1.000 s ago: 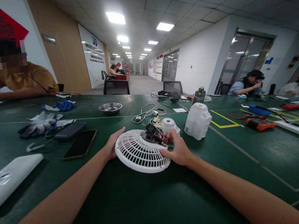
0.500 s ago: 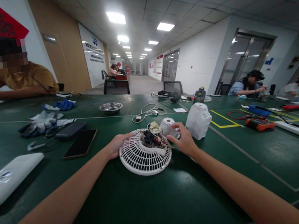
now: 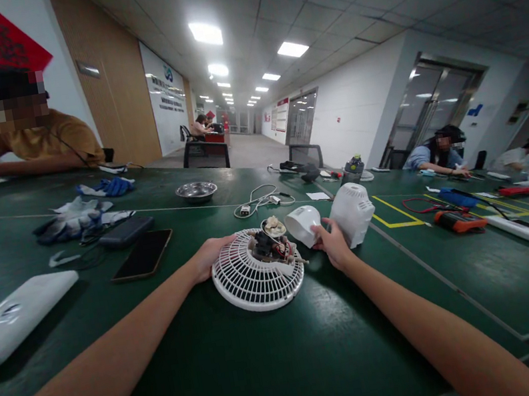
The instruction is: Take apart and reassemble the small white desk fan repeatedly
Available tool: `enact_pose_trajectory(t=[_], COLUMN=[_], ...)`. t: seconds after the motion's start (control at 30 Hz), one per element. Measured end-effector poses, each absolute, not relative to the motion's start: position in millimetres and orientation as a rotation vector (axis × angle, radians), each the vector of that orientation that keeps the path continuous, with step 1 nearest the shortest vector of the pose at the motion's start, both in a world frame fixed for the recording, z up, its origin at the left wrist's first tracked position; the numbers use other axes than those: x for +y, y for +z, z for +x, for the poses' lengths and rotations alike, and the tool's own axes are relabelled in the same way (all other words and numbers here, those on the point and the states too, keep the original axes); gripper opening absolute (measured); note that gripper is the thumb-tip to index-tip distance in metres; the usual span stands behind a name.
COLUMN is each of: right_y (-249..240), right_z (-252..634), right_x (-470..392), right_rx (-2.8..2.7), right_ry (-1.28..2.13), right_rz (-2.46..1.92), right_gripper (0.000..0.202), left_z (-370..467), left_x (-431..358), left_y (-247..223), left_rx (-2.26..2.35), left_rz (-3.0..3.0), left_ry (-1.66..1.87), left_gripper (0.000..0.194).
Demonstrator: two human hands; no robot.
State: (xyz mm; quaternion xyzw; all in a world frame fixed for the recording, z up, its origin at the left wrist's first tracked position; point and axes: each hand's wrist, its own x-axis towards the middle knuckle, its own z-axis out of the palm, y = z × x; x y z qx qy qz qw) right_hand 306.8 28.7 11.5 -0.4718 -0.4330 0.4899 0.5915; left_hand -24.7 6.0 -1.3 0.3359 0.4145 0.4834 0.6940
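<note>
A round white fan grille [image 3: 252, 288] lies on the green table in front of me, with a dark motor and wires [image 3: 269, 244] on top of it. My left hand [image 3: 213, 255] grips the grille's left rim. Just right of the motor, my right hand [image 3: 331, 241] holds a small white cup-shaped cover [image 3: 303, 224] by its right side, its open end facing left. Behind my right hand stands a larger white plastic housing [image 3: 354, 210].
Behind the grille are a coiled white cable [image 3: 265, 199] and a metal bowl [image 3: 196, 191]. To the left lie a phone [image 3: 143, 255], a power bank [image 3: 127, 232], gloves [image 3: 71, 223] and a white device [image 3: 21, 320]. An orange meter [image 3: 460, 221] lies right. People sit around the table.
The small white cover has tipped so its open end shows toward the left. My right hand has closed on it and shifted slightly right. My left hand and the grille have hardly moved.
</note>
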Motion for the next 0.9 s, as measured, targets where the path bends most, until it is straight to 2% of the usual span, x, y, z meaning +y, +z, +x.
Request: enact_pose_trajectory(t=[0.07,0.13,0.37,0.9], right_y=[14.4,17.4,25.5,25.1], right_z=[305.2,302.7,293.7,291.0], right_x=[26.8,22.9,8.7,5.4], right_rx=[-0.907,-0.867,-0.767,-0.839], right_ry=[1.286,1.409,1.596,1.574], right_rz=[-1.061,-1.028,-0.956,-0.966], right_gripper=[0.032,0.024,0.024,0.027], left_z=[-23.8,-22.8,-20.9,-22.9], left_x=[4.2,1.7,-2.9,1.1], left_y=[0.9,3.8,9.0,2.4], left_rx=[0.921,0.917,0.918,0.935], left_rz=[0.753,0.758,0.765,0.785], left_ry=[1.075,1.068,1.068,1.090], left_gripper=[0.019,0.019,0.018,0.022])
